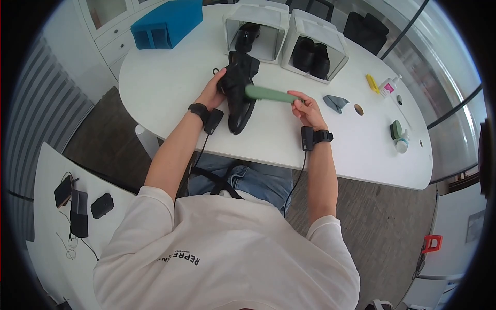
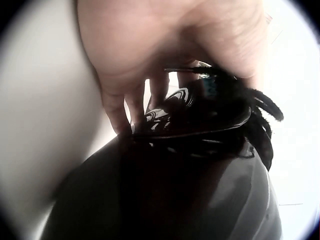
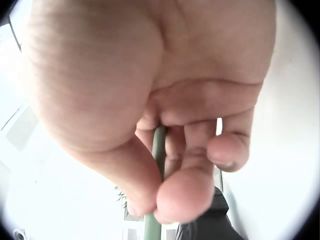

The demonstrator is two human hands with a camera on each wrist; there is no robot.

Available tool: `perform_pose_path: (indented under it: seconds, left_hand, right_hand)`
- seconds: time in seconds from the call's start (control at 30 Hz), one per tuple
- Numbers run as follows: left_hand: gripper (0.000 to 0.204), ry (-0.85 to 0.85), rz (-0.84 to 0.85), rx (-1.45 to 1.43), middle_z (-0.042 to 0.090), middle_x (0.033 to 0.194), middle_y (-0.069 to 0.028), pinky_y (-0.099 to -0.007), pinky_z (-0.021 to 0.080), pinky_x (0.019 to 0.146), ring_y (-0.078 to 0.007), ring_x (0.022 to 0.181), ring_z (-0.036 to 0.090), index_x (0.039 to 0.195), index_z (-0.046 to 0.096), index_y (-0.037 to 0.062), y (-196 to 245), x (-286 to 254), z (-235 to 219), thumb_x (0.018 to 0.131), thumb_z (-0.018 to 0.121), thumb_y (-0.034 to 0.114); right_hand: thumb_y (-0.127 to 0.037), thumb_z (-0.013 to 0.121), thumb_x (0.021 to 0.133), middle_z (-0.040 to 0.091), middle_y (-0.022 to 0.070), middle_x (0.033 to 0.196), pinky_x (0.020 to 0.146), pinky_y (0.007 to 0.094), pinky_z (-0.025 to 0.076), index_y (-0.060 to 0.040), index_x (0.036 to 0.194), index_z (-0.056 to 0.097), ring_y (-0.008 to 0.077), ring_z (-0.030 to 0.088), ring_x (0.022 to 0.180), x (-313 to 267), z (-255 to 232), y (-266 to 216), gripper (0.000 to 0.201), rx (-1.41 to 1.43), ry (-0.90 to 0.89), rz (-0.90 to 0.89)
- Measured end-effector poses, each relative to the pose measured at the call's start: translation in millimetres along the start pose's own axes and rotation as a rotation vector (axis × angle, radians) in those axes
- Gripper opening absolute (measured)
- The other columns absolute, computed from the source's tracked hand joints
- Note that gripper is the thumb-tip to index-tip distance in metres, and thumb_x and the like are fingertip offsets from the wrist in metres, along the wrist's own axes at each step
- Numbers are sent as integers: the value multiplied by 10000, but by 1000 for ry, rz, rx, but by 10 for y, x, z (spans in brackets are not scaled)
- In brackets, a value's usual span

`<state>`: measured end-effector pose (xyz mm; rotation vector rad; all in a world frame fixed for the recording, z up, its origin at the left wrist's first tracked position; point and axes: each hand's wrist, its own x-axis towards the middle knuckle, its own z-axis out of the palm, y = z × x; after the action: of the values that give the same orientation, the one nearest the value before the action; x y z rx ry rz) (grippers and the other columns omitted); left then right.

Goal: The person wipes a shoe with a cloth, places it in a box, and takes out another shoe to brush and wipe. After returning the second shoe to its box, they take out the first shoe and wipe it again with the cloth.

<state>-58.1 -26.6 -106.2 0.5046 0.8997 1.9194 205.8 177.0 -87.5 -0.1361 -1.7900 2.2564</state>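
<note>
A: hands?
B: apart. Left hand (image 1: 211, 93) grips black shoe (image 1: 238, 98) near its opening, right hand (image 1: 308, 110) pinches one end of long green tool (image 1: 271, 94)
A: tool's other end?
B: at the shoe's side, contact: can't tell
A: shoe where?
B: over white table (image 1: 175, 103), near the person's edge, toe toward them. Touching the top or not: can't tell
A: rest of surface?
B: far side: blue box (image 1: 173, 26), two open white boxes (image 1: 315, 26) with black footwear inside. Right: grey cloth (image 1: 337, 103), yellow item (image 1: 372, 83), pump bottle (image 1: 388, 87)
A: room?
B: drawers (image 1: 116, 44) far left, dark chair (image 1: 367, 31) behind, side table (image 1: 46, 227) near left, grey floor (image 1: 356, 227)
</note>
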Motion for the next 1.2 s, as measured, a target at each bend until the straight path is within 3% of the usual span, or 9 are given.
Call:
perform_pose_path:
  seconds: [0.07, 0.27, 0.4, 0.47, 0.7, 0.8, 0.9, 1.1, 1.2]
  left_hand:
    - [679, -7, 22, 4, 347, 1469, -107, -423, 236, 1127, -240, 1338, 342, 1400, 383, 40, 8, -63, 103, 902, 589, 453]
    - [531, -87, 55, 3, 457, 1353, -50, -406, 306, 1065, -187, 1242, 412, 1335, 459, 81, 8, -51, 77, 940, 545, 425]
    - [444, -155, 75, 113, 528, 1268, 5, -393, 354, 986, -146, 1175, 444, 1285, 513, 119, 4, -63, 91, 952, 529, 411]
    - [437, -169, 71, 121, 529, 1266, 4, -396, 352, 990, -146, 1178, 444, 1287, 510, 119, 0, -55, 86, 955, 529, 404]
    - [444, -171, 82, 186, 516, 1279, 6, -403, 337, 1023, -141, 1187, 445, 1323, 463, 119, -42, -14, 52, 965, 543, 370]
    - [448, -154, 75, 179, 509, 1284, 8, -410, 327, 1039, -138, 1193, 442, 1330, 452, 119, -49, -12, 56, 966, 543, 364]
    - [436, -179, 71, 190, 509, 1282, 10, -411, 327, 1040, -138, 1195, 443, 1322, 457, 118, -40, 0, 39, 968, 541, 358]
    - [416, -168, 73, 182, 513, 1274, 10, -408, 336, 1028, -141, 1186, 449, 1312, 462, 116, -36, -15, 63, 972, 536, 343]
    - [437, -169, 66, 179, 510, 1280, 2, -413, 338, 1029, -144, 1191, 447, 1331, 444, 105, -37, 2, 46, 972, 538, 335]
  right_hand:
    - [-139, 631, 915, 553, 0, 764, 506, 187, 335, 1, 1222, 588, 60, 437, 565, 30, 33, 1, 340, -12, 201, -94]
    - [-132, 628, 916, 561, 4, 769, 501, 186, 335, -3, 1222, 589, 57, 440, 572, 2, -80, 32, 334, 20, 37, -52]
    - [-120, 626, 915, 564, 7, 766, 501, 185, 335, -3, 1221, 589, 58, 446, 573, 51, -34, 40, 329, 13, 177, -99]
    - [-102, 612, 921, 567, 9, 766, 498, 186, 336, -3, 1225, 586, 62, 455, 571, 38, -58, 33, 320, -10, 78, -50]
    - [-95, 605, 925, 568, 12, 765, 502, 182, 334, -9, 1233, 582, 63, 457, 573, 58, -17, 45, 321, -7, 153, -101]
    - [-102, 610, 923, 567, 12, 769, 505, 181, 336, -9, 1239, 577, 63, 457, 576, 50, 11, 55, 331, 5, 60, -52]
    - [-107, 615, 920, 569, 13, 782, 506, 183, 339, -7, 1243, 572, 64, 458, 578, 81, 50, 50, 341, 34, 207, -111]
    - [-106, 609, 924, 576, 21, 799, 514, 186, 352, -3, 1254, 561, 64, 466, 585, 79, -14, 88, 349, 30, 30, -35]
    - [-100, 603, 926, 577, 25, 797, 516, 187, 357, 4, 1253, 558, 67, 465, 579, 155, 79, 130, 346, 92, 185, -121]
